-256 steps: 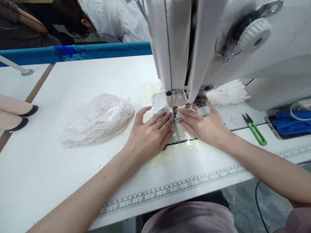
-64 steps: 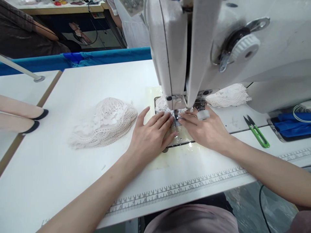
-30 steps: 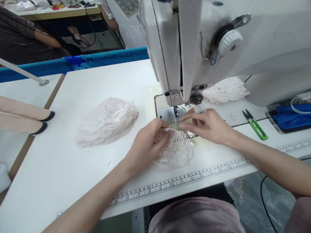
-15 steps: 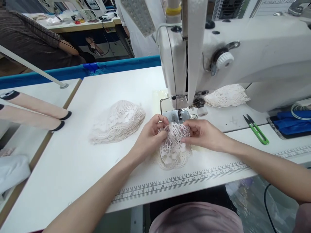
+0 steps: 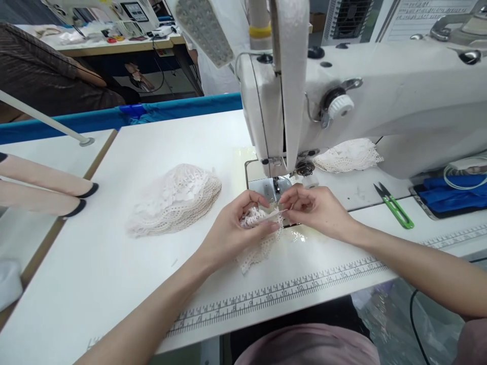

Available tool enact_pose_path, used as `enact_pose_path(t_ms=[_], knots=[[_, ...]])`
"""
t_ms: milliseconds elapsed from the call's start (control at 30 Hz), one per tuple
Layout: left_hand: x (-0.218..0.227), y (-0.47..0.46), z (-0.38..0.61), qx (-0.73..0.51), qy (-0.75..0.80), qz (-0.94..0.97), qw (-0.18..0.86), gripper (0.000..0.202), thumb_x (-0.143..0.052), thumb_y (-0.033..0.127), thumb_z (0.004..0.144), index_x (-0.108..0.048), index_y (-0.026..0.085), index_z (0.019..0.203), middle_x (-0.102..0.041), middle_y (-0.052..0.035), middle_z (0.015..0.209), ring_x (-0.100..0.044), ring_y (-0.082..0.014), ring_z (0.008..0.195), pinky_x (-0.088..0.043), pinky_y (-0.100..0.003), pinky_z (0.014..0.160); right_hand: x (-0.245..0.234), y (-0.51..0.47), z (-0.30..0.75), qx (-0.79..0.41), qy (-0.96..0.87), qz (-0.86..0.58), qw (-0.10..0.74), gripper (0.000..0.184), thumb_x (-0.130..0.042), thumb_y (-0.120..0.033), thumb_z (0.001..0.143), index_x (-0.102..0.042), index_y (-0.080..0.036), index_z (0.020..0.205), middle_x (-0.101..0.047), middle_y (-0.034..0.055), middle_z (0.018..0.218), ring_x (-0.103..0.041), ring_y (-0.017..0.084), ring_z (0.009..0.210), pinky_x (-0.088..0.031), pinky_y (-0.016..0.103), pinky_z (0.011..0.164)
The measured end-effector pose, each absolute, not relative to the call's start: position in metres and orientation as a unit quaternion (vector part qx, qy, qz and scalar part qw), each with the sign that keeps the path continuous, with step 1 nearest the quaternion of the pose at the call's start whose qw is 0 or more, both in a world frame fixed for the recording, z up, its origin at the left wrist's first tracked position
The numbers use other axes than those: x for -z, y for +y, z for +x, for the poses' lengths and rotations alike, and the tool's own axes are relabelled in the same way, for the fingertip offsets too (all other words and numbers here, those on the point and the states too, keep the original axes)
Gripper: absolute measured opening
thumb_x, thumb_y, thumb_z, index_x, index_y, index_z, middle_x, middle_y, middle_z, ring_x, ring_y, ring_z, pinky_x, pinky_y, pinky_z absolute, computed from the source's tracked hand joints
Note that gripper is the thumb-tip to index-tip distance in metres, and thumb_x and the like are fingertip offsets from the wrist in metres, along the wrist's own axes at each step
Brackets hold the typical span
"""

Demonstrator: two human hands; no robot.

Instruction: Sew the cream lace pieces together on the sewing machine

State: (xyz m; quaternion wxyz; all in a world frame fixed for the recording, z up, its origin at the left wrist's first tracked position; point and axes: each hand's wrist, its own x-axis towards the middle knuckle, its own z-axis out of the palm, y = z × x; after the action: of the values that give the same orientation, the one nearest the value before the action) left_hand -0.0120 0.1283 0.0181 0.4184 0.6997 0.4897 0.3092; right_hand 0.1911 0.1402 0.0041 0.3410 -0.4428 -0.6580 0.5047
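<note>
A piece of white lace (image 5: pixel 262 248) is bunched up just in front of the needle of a white sewing machine (image 5: pixel 279 185). My left hand (image 5: pixel 243 223) is closed round its left part, thumb and fingers pinching a folded edge. With the fingertips of my right hand (image 5: pixel 314 208) I pinch the lace's right end, close to the presser foot. Part of the lace hangs down over the table below my left fingers. To the left lies a stack of lace pieces (image 5: pixel 178 200), apart from both hands.
Green thread snips (image 5: pixel 397 208) lie on the right, beside a phone with blue cloth (image 5: pixel 452 192) on it. More lace (image 5: pixel 348 154) sits behind the needle, under the machine arm. A printed ruler (image 5: pixel 277 296) runs along the front edge. Other people are beyond the blue rail (image 5: pixel 182 108).
The lace has been folded and gathered leftward into my left hand, where it was spread between both hands. My right fingers have drawn together at its end. The view has shifted slightly.
</note>
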Motion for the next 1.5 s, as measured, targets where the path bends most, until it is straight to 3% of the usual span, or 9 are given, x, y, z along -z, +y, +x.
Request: enact_pose_path(t_ms=[167, 300, 433, 600, 767, 933, 1200, 1400, 1500], knots=[[-0.005, 0.122, -0.008, -0.336, 0.452, 0.795, 0.227, 0.024, -0.062, 0.023, 0.083, -0.044, 0.021, 0.066, -0.046, 0.0075, 0.055, -0.038, -0.0073, 0.048, -0.029, -0.021, 0.045, -0.001, 0.134, 0.188, -0.538, -0.641, -0.411, 0.361, 0.007, -0.064, -0.016, 0.079, -0.064, -0.018, 0.085, -0.069, -0.0008, 0.077, -0.071, 0.014, 0.068, -0.06, 0.027, 0.063], [0.0, 0.123, -0.013, -0.345, 0.374, 0.856, 0.091, 0.027, -0.051, 0.013, 0.086, -0.04, 0.021, 0.063, -0.053, 0.0033, 0.058, -0.044, -0.009, 0.05, -0.03, -0.022, 0.046, -0.001, 0.131, 0.188, -0.474, -0.685, -0.394, 0.389, 0.012, -0.062, -0.012, 0.078, -0.064, -0.019, 0.087, -0.069, -0.0011, 0.079, -0.07, 0.013, 0.074, -0.06, 0.027, 0.069], [-0.001, 0.126, -0.015, -0.344, 0.35, 0.87, 0.048, 0.027, -0.049, 0.01, 0.086, -0.037, 0.022, 0.064, -0.054, 0.0036, 0.058, -0.045, -0.0092, 0.049, -0.03, -0.022, 0.045, -0.001, 0.129, 0.19, -0.413, -0.742, -0.374, 0.373, 0.026, -0.057, -0.009, 0.081, -0.059, -0.022, 0.103, -0.067, -0.002, 0.082, -0.069, 0.012, 0.076, -0.06, 0.025, 0.07], [0.0, 0.127, -0.016, -0.349, 0.337, 0.874, 0.037, 0.026, -0.049, 0.008, 0.086, -0.037, 0.022, 0.067, -0.055, 0.0041, 0.061, -0.044, -0.0087, 0.049, -0.03, -0.022, 0.046, 0.0, 0.13, 0.192, -0.349, -0.798, -0.329, 0.366, 0.024, -0.051, -0.005, 0.082, -0.059, -0.021, 0.098, -0.066, -0.0008, 0.089, -0.065, 0.01, 0.076, -0.058, 0.023, 0.07], [0.001, 0.126, -0.016, -0.346, 0.32, 0.882, -0.018, 0.025, -0.052, 0.009, 0.084, -0.036, 0.023, 0.07, -0.066, 0.0022, 0.074, -0.047, -0.0085, 0.051, -0.033, -0.023, 0.047, 0.002, 0.131, 0.193, -0.298, -0.827, -0.312, 0.361, 0.028, -0.048, -0.003, 0.083, -0.06, -0.02, 0.102, -0.067, 0.0004, 0.091, -0.065, 0.01, 0.079, -0.056, 0.024, 0.072], [0.001, 0.125, -0.017, -0.329, 0.287, 0.896, -0.076, 0.025, -0.051, 0.007, 0.082, -0.036, 0.023, 0.07, -0.062, 0.004, 0.064, -0.039, -0.0094, 0.046, -0.029, -0.025, 0.045, 0.008, 0.132, 0.195, -0.135, -0.873, -0.266, 0.385, 0.014, -0.054, -0.012, 0.089, -0.063, -0.019, 0.097, -0.069, 0.0007, 0.083, -0.064, 0.011, 0.072, -0.052, 0.023, 0.061], [-0.003, 0.118, -0.011, -0.375, 0.301, 0.876, -0.032, 0.011, -0.052, 0.012, 0.087, -0.05, 0.02, 0.094, -0.057, 0.0078, 0.056, -0.045, -0.008, 0.043, -0.034, -0.021, 0.044, -0.004, 0.133, 0.2, 0.141, -0.88, -0.127, 0.435, 0.014, -0.061, -0.007, 0.083, -0.07, -0.016, 0.077, -0.069, -0.0004, 0.07, -0.061, 0.009, 0.064, -0.047, 0.022, 0.054], [-0.004, 0.113, -0.009, -0.377, 0.315, 0.871, 0.028, 0.009, -0.054, 0.014, 0.09, -0.058, 0.019, 0.096, -0.061, 0.0079, 0.056, -0.05, -0.0062, 0.043, -0.039, -0.02, 0.048, -0.016, 0.131, 0.2, 0.219, -0.879, -0.08, 0.417, 0.02, -0.062, -0.008, 0.083, -0.069, -0.018, 0.067, -0.066, -0.0034, 0.062, -0.059, 0.008, 0.06, -0.042, 0.023, 0.049], [-0.006, 0.109, -0.008, -0.363, 0.346, 0.854, 0.139, 0.008, -0.058, 0.016, 0.089, -0.063, 0.021, 0.092, -0.068, 0.0066, 0.063, -0.056, -0.0065, 0.047, -0.041, -0.019, 0.049, -0.016, 0.129, 0.2, 0.212, -0.872, -0.084, 0.432, 0.021, -0.061, -0.006, 0.083, -0.067, -0.017, 0.066, -0.065, -0.0036, 0.06, -0.058, 0.007, 0.057, -0.04, 0.023, 0.049]])
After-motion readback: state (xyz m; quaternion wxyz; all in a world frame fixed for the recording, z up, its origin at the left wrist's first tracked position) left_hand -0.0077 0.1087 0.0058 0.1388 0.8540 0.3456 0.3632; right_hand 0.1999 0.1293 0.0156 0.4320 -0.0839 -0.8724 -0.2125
